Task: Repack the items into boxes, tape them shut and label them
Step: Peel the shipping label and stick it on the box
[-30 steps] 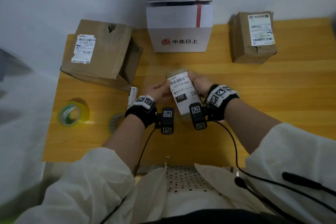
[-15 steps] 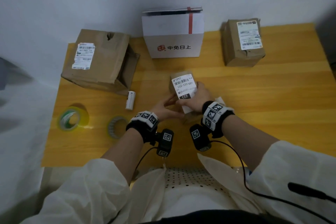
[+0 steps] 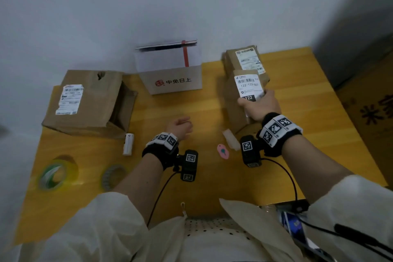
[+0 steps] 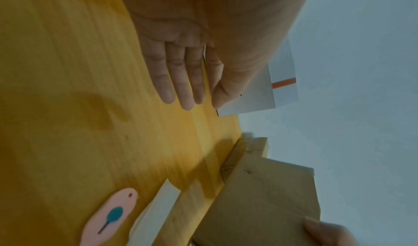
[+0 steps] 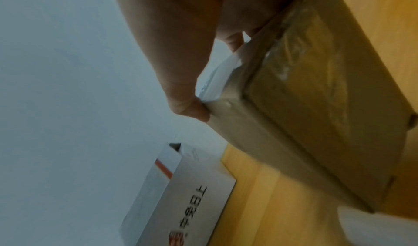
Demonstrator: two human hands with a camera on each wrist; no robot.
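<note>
My right hand [image 3: 260,105] grips a small taped brown box [image 3: 238,100] with a white shipping label on top, holding it above the right part of the table, just in front of another labelled brown box [image 3: 244,59]. In the right wrist view the thumb [image 5: 187,105] presses the labelled top of the small box [image 5: 305,124]. My left hand [image 3: 179,126] hovers low over the yellow table [image 3: 191,108] near its middle, holding nothing; the left wrist view shows its fingers [image 4: 178,81] straight.
A white box [image 3: 170,70] with red print stands at the back centre. A large torn brown box [image 3: 89,100] lies at the left. Two tape rolls [image 3: 56,174] [image 3: 112,175], a white cylinder [image 3: 128,143], a pink tag [image 3: 222,151] and a white paper strip [image 3: 230,139] lie on the near table.
My right hand has carried the small labelled box from the table's middle up and to the right, toward the back box. The left hand has let go of it and stays near the centre.
</note>
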